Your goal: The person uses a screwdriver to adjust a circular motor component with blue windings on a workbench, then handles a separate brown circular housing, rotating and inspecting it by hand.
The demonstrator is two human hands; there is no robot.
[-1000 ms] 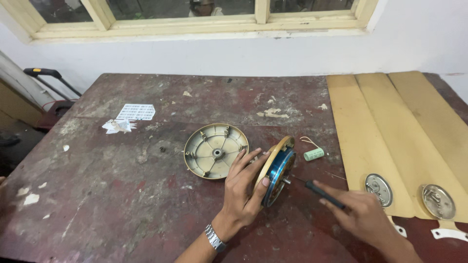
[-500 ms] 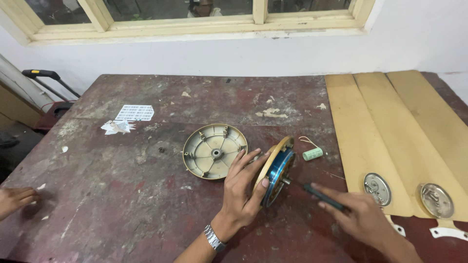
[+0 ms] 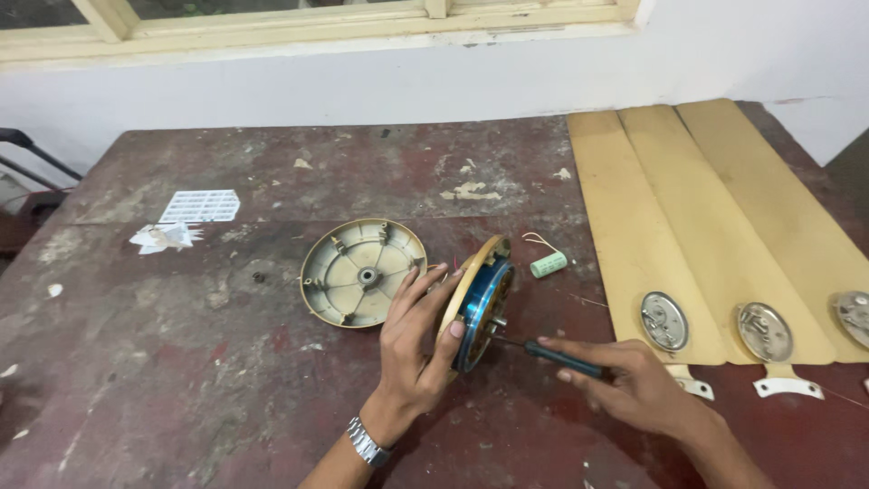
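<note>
My left hand (image 3: 418,349) holds a round fan motor housing (image 3: 478,299) upright on its edge; it has a cream rim and a blue inner face. My right hand (image 3: 634,380) grips a dark-handled screwdriver (image 3: 552,356), its tip against the blue face near the centre shaft. A cream round cover plate (image 3: 358,272) lies open side up just left of the housing.
A small green capacitor with a wire (image 3: 548,264) lies behind the housing. Three cream fan blades (image 3: 688,217) with metal brackets lie at the right of the worn dark-red table (image 3: 181,362). Paper scraps (image 3: 167,237) and a white card sit at the far left.
The camera has come closer to the table. A hand seen at the left edge half a second ago is out of view. My hands hold much the same pose.
</note>
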